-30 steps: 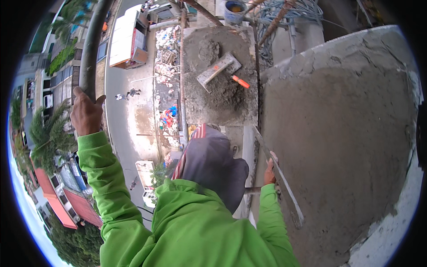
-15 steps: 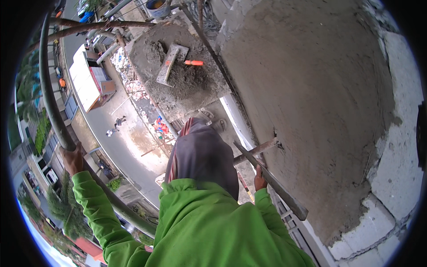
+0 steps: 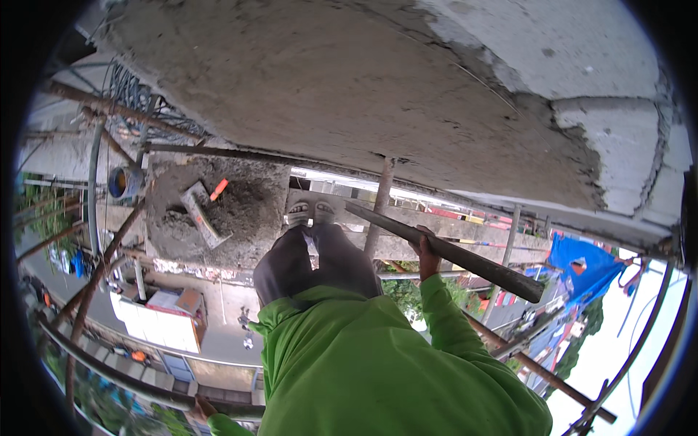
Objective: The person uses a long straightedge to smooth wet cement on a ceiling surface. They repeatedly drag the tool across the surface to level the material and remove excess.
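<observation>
My right hand (image 3: 427,256) is closed around a long grey straightedge bar (image 3: 483,264), which slants from beside my feet down to the right. It is apart from the wall. At the lower left, my left hand (image 3: 201,411) grips a curved scaffold pipe (image 3: 134,382); part of the hand is hidden behind my green sleeve. Ahead and to the left, wet mortar (image 3: 251,207) lies on a board. On it rest a flat float (image 3: 198,207) with a long handle and a tool with an orange handle (image 3: 219,189), its blade hidden.
Freshly plastered wall (image 3: 327,94) spans the top, with bare pale blocks (image 3: 618,131) at right. My sandalled feet (image 3: 311,211) stand on a narrow plank. A bucket (image 3: 125,182) sits left of the mortar. Scaffold poles cross around me. A street lies far below; a blue tarp (image 3: 582,265) hangs at right.
My view has swung round, so the wall now lies across the top. The straightedge stays in my right hand and my left hand stays on the pipe, now lower in view.
</observation>
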`<state>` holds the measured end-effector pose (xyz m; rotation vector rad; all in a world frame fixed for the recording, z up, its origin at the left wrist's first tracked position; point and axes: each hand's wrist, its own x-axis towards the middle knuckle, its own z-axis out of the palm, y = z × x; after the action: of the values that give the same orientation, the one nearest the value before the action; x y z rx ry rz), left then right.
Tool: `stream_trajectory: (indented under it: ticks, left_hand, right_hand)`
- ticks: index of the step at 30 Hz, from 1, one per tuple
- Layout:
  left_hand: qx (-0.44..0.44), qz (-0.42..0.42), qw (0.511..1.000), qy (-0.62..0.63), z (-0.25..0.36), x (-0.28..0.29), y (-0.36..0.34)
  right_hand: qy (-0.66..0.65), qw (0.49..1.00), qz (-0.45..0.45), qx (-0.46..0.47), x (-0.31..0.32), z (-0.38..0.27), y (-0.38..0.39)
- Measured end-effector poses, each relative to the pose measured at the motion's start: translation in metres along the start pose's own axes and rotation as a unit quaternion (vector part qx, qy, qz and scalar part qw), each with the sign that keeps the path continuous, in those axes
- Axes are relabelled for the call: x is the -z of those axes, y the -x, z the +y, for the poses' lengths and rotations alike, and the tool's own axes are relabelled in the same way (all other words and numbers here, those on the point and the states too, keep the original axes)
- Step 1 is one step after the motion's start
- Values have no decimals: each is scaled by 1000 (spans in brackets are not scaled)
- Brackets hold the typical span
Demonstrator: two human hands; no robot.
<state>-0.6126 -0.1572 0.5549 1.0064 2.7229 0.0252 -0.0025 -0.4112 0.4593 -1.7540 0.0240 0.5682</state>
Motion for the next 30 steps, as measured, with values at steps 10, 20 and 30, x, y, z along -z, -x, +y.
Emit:
stream_trajectory:
  ticks: [10, 20, 30]
  left_hand:
    - [-248, -66, 948, -186, 91, -58, 22]
    - [-401, -215, 879, -142, 171, -117, 29]
    - [-440, -268, 841, -165, 214, -148, 40]
  right_hand:
    - [-345, 897, 273, -33, 99, 4, 73]
    - [-380, 803, 459, 30, 169, 48, 146]
    - [-338, 694, 635, -12, 179, 61, 172]
